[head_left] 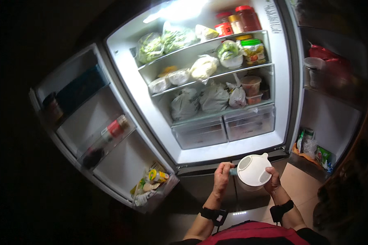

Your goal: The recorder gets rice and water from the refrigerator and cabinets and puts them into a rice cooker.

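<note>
Between my two hands is a pitcher with a white slotted lid. My left hand grips its bluish handle, and my right hand is wrapped around the opposite side with the thumb by the lid's edge. The lid faces up toward me and a pale body shows below it. Directly beyond the pitcher stands an open two-door refrigerator, lit inside. Its two clear drawers are at the bottom of the compartment, beyond my hands.
Bagged greens and red-lidded jars fill the top shelf. Wrapped bowls stand on the middle shelf, tied plastic bags and tubs below. The left door and right door swing out on either side, with loaded bins.
</note>
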{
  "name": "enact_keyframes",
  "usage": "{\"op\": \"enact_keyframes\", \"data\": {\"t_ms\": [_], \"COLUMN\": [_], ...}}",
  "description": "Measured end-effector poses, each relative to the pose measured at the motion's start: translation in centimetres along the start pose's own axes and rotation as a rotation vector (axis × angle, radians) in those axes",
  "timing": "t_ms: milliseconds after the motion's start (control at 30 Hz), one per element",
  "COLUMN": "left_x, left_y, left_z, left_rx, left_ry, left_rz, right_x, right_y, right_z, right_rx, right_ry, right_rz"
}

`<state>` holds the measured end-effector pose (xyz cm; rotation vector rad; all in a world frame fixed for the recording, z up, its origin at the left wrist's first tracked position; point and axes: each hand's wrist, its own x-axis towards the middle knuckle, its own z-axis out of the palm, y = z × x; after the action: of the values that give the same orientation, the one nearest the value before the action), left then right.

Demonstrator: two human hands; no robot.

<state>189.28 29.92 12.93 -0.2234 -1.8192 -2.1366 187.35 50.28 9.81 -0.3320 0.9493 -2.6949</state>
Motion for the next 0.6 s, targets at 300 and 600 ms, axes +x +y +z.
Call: {"op": "enact_keyframes", "data": {"t_ms": [300, 600], "left_x": [-7.2, -13.3], "left_y": [8.2, 14.7], "left_z": [-20.5, -36.4], "left_rx": [0.732, 0.368], "left_ry": [1.068, 1.331], "left_rz": [0.617, 0.062], "right_x": [-0.5, -5.6], "right_y": [11.1, 19.4], "right_z": [11.2, 17.1], "right_rx": [0.201, 0.311], "right_ry": [-0.115, -0.096], "right_rz": [0.169, 0.331]}}
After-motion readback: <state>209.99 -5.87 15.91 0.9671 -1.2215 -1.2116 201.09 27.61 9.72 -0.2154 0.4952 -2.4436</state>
